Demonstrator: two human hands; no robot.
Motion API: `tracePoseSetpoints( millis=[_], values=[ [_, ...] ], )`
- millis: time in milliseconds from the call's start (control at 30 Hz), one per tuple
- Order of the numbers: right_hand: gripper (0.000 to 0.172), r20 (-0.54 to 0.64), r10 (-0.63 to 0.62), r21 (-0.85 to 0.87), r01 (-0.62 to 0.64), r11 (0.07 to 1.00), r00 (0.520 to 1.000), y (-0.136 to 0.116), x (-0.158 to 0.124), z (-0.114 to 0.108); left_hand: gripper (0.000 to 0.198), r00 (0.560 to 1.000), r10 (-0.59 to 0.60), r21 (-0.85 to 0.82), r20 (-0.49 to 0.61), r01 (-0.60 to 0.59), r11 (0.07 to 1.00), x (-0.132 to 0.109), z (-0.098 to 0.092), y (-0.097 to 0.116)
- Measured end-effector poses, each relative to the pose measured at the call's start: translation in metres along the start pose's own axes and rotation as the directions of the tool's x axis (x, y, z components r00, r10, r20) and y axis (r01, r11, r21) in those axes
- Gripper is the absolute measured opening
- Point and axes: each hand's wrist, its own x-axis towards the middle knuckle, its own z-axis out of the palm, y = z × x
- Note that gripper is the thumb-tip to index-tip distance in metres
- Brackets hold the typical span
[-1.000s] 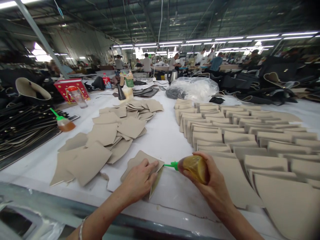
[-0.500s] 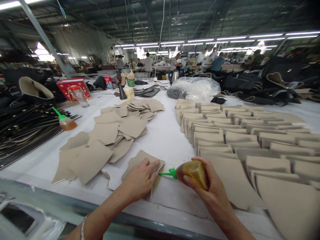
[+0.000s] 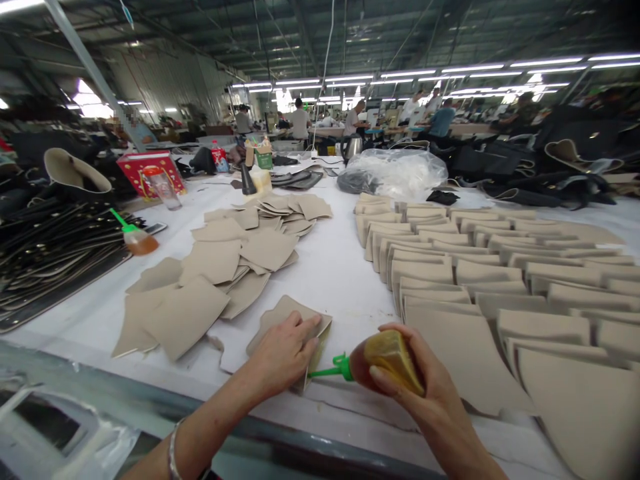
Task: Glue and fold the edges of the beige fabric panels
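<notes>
Our right hand is wrapped round the squeeze bottle (image 3: 387, 360), nozzle (image 3: 325, 372) at the edge of the tan panel (image 3: 274, 316). Left hand (image 3: 286, 345) half-open, pressing the panel near the tabletop (image 3: 340, 267)'s front; can't tell if the thumb pinches. Oversqueezing could run amber liquid onto our fingers; light pressure could let the panel skid. White surface, loose tan pieces (image 3: 213, 261) left, overlapping rows (image 3: 425, 270) right. Strip-lit workshop, people behind.

Left hand (image 3: 283, 353) lies palm down; right hand (image 3: 417, 377) curls in a grip
</notes>
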Motion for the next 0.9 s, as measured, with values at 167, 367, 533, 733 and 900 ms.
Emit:
tracePoseSetpoints(
  millis=[167, 367, 533, 733, 900],
  values=[
    [0.048, -0.071, -0.006, -0.041, 0.003, 0.999, 0.997, -0.0012, -0.0031, 0.0031, 0.046, 1.000, 0.001, -0.002, 0.008, -0.001, 1.000, -0.0001, -0.0023, 0.0025],
    [0.048, -0.024, 0.019, 0.013, -0.018, 1.000, 1.000, 0.0004, -0.0048, 0.0048, 0.046, 1.000, -0.014, 0.014, 0.002, 0.014, 1.000, -0.0002, -0.0009, 0.0015],
    [0.047, -0.006, 0.022, 0.021, -0.022, 1.000, 1.000, -0.0002, -0.0060, 0.0053, 0.045, 1.000, -0.006, 0.009, -0.005, 0.006, 1.000, -0.0002, 0.0003, 0.0013],
    [0.047, -0.044, 0.050, 0.020, -0.049, 0.999, 0.998, -0.0031, -0.0070, 0.0007, 0.046, 1.000, -0.030, 0.022, 0.004, 0.030, 0.999, 0.0000, -0.0011, 0.0047],
    [0.049, 0.013, 0.014, -0.022, -0.014, 1.000, 1.000, 0.0024, -0.0094, -0.0003, 0.046, 0.999, -0.039, 0.021, -0.004, 0.039, 0.999, -0.0005, 0.0008, 0.0049]
  ],
)
